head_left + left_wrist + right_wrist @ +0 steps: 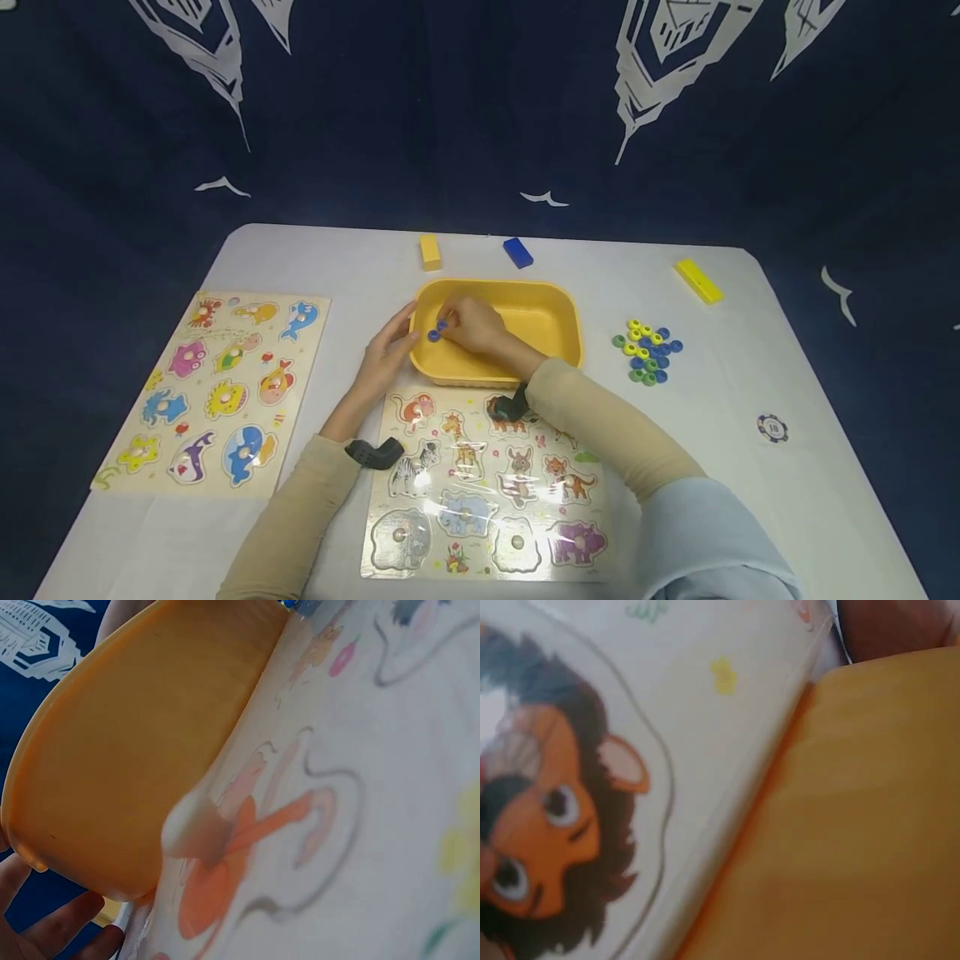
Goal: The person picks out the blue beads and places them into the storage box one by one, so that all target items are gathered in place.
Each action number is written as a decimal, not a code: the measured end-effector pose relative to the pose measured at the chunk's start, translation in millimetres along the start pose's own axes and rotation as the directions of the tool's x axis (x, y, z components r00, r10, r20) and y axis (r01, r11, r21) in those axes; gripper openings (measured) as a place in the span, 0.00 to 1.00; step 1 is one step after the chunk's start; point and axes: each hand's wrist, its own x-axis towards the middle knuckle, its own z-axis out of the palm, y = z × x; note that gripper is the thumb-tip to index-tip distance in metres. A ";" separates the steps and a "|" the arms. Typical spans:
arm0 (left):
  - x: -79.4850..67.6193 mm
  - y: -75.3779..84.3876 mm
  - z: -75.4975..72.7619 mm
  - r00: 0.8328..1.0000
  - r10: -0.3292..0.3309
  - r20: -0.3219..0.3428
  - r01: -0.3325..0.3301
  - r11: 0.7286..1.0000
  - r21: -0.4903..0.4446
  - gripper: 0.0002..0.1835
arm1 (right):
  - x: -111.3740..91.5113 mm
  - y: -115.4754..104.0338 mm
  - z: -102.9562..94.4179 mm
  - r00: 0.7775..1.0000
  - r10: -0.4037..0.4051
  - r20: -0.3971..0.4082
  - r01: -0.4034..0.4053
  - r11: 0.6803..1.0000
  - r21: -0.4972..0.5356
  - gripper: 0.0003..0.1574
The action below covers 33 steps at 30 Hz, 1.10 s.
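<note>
A yellow plastic tray [525, 287] sits mid-table in the head view. Inside its left end, my right hand [476, 323] pinches a small blue ring-shaped bead [442, 324] at the fingertips. Just below that lies a second blue bead [433, 336]. Along the tray's left rim, my left hand [386, 354] rests with its fingers extended against the outside. The left wrist view shows the fingers [64, 922] spread beside the tray wall [142, 750]. The right wrist view has the tray's side [870, 795] close up, with the right fingers hidden.
An animal knob puzzle [480, 454] lies in front of the tray, a sea-animal puzzle [255, 446] at left. Right of the tray are a cluster of coloured beads [648, 352] and a round chip [772, 428]. Yellow [430, 252], blue [518, 252] and long yellow blocks [699, 281] lie farther back.
</note>
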 end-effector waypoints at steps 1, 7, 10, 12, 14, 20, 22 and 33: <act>0.1 0.2 0.4 1.000 0.003 0.000 -0.003 1.000 0.000 0.25 | -0.3 -0.1 0.5 1.000 -0.004 0.006 0.004 1.000 -0.001 0.09; -0.8 5.0 1.8 1.000 -0.004 -0.008 0.004 1.000 0.002 0.25 | -7.8 -3.6 -5.1 1.000 -0.014 -0.007 0.014 1.000 -0.015 0.16; -2.6 10.2 2.0 1.000 -0.011 -0.004 0.011 1.000 -0.001 0.25 | -19.5 -4.0 -15.5 0.998 -0.016 -0.061 0.017 1.000 0.014 0.17; -3.1 11.1 2.0 1.000 -0.019 0.000 0.019 1.000 0.008 0.26 | -31.8 -2.2 -25.1 0.992 -0.035 -0.123 0.043 0.997 0.065 0.17; -2.1 7.5 1.6 1.000 -0.018 -0.001 0.018 1.000 0.018 0.25 | -47.4 2.4 -35.9 0.979 -0.066 -0.191 0.092 0.988 0.126 0.17; -0.3 4.5 1.0 1.000 -0.011 -0.016 0.012 1.000 0.023 0.26 | -104.2 41.9 -64.8 0.890 -0.124 -0.439 0.235 0.950 0.207 0.18; 0.3 4.6 0.7 1.000 -0.012 -0.020 0.012 1.000 0.016 0.26 | -124.6 61.9 -71.2 0.857 -0.093 -0.507 0.220 0.956 0.196 0.17; -1.8 6.0 3.4 0.998 -0.046 -0.034 0.046 0.999 0.020 0.24 | -211.4 195.0 -76.6 0.629 0.322 -0.708 -0.232 0.947 0.224 0.16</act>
